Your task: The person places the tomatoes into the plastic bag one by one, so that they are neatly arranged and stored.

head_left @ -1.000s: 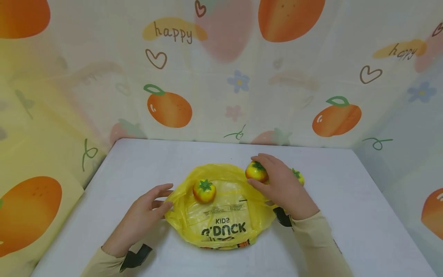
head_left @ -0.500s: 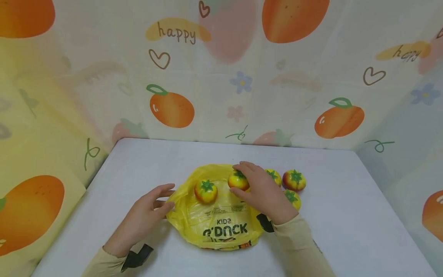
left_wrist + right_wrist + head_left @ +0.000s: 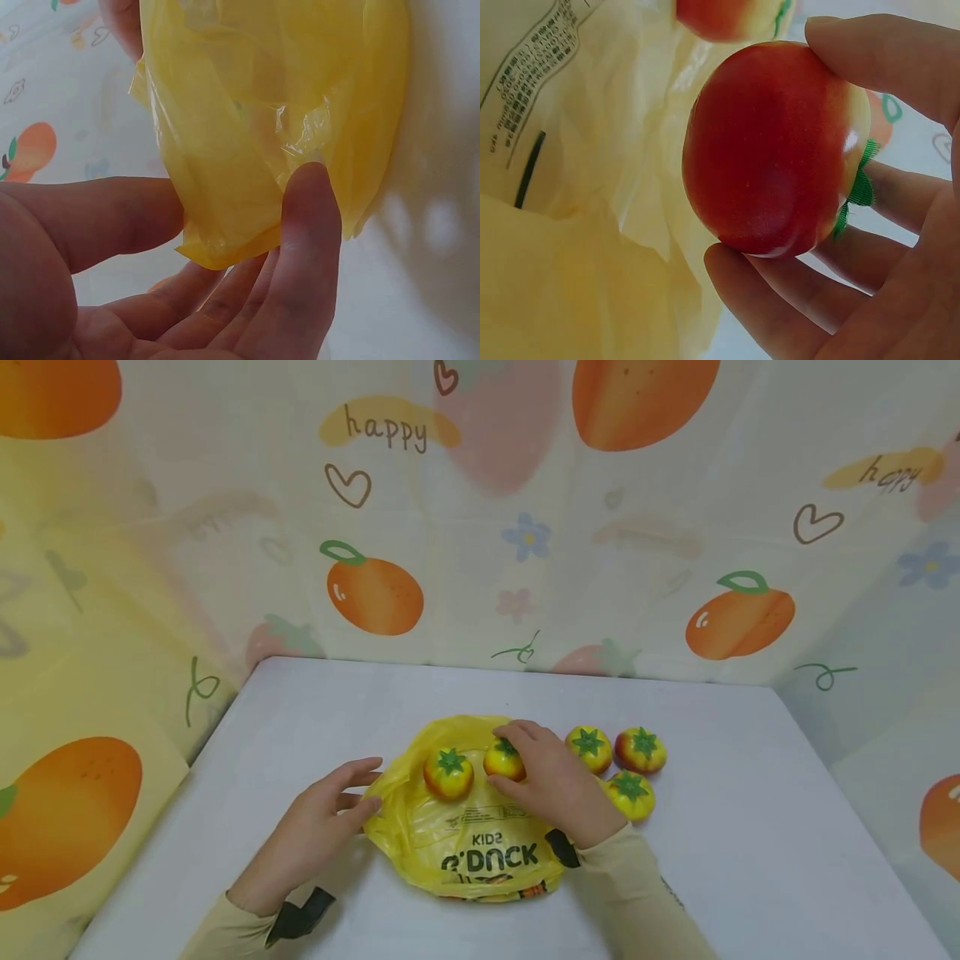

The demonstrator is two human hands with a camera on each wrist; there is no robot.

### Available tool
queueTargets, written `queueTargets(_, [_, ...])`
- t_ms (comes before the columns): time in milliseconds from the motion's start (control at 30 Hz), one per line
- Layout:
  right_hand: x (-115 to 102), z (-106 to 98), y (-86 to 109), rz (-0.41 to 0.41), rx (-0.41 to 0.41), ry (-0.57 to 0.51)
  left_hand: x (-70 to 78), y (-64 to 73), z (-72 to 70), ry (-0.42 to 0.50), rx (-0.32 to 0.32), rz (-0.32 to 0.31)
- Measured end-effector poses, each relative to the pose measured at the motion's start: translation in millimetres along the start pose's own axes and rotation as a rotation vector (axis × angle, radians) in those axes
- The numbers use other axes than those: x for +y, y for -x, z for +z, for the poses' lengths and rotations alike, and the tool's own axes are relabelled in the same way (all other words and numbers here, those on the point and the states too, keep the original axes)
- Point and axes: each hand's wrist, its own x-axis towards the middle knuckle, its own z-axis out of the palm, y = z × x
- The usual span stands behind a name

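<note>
My right hand grips a toy tomato over the right part of a yellow plastic bag. In the right wrist view this tomato shows its red underside and green fabric leaves, with thumb and fingers round it. A second toy tomato, yellow and red with a green star top, sits on the bag to the left. At the bag's left edge my left hand pinches the plastic. Up close in the left wrist view, the thin, crinkled bag runs between thumb and fingers.
Three more toy tomatoes stand right of the bag: one behind, one at the far right and one in front. All lie on a white table. A fruit-printed curtain closes off the back and sides.
My right hand has carried the gripped tomato leftward from beyond the bag's right edge to over the bag, uncovering the three tomatoes on the right. My left hand stays at the bag's edge.
</note>
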Motion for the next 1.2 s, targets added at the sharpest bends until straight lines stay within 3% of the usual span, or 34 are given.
queueTargets(500, [3, 15, -5.2, -0.059, 0.011, 0.001, 0.9, -0.7, 0.5, -0.006, 0.002, -0.028])
queueTargets(700, [5, 20, -6.2, -0.040, -0.001, 0.014, 0.8, -0.9, 1.2, -0.028, -0.007, -0.051])
queueTargets(1067, [9, 31, -7.9, -0.052, -0.017, 0.041, 0.5, -2.5, 2.2, -0.030, -0.007, -0.056])
queueTargets(1200, [10, 34, -8.8, -0.050, -0.030, 0.048, -1.1, -1.1, 1.8, -0.027, -0.005, -0.026])
